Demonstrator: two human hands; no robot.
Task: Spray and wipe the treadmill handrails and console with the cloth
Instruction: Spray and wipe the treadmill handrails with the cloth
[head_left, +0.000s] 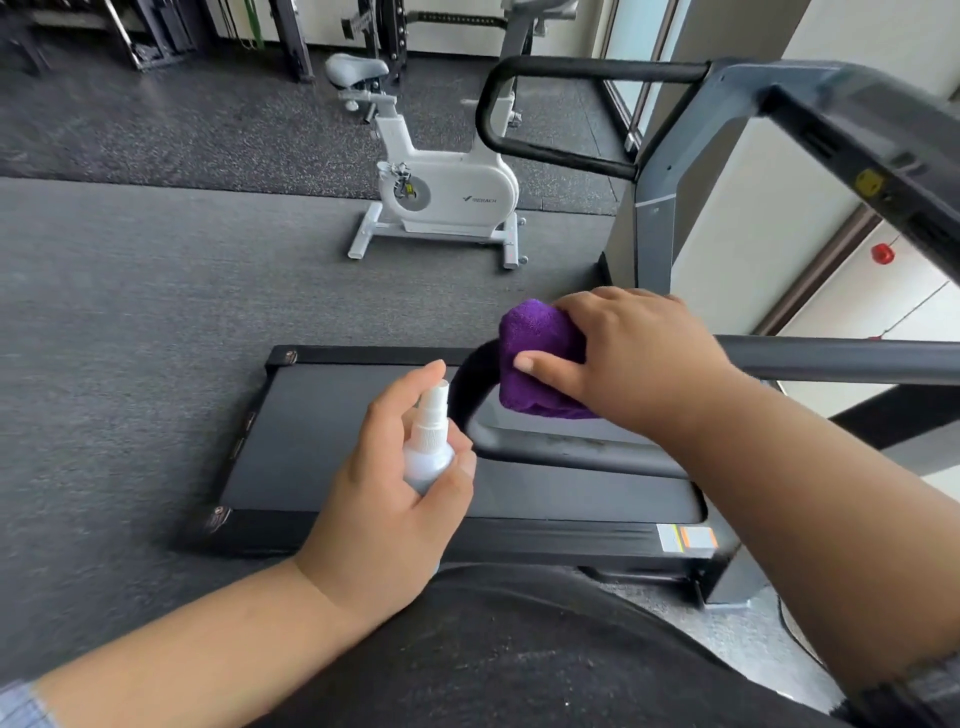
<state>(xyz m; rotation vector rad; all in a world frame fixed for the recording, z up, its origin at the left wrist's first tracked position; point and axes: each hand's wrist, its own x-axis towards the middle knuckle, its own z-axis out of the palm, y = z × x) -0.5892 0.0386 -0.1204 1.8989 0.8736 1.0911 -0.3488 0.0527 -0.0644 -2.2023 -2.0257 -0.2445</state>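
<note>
My right hand (628, 358) grips a purple cloth (535, 353) wrapped over the curved end of the near black handrail (831, 359). My left hand (384, 499) holds a small white spray bottle (430, 441) upright just left of that bend, with the index finger behind the nozzle. The far handrail (571, 70) loops at the upper middle. The dark console (857, 130) sits at the upper right, blurred. Below my hands lies the treadmill belt (332, 431).
A white exercise bike (441, 182) stands on the grey floor beyond the treadmill. Black rack frames (291, 36) line the back wall. White panels and a window are at the right. My dark-clothed torso (519, 654) fills the bottom.
</note>
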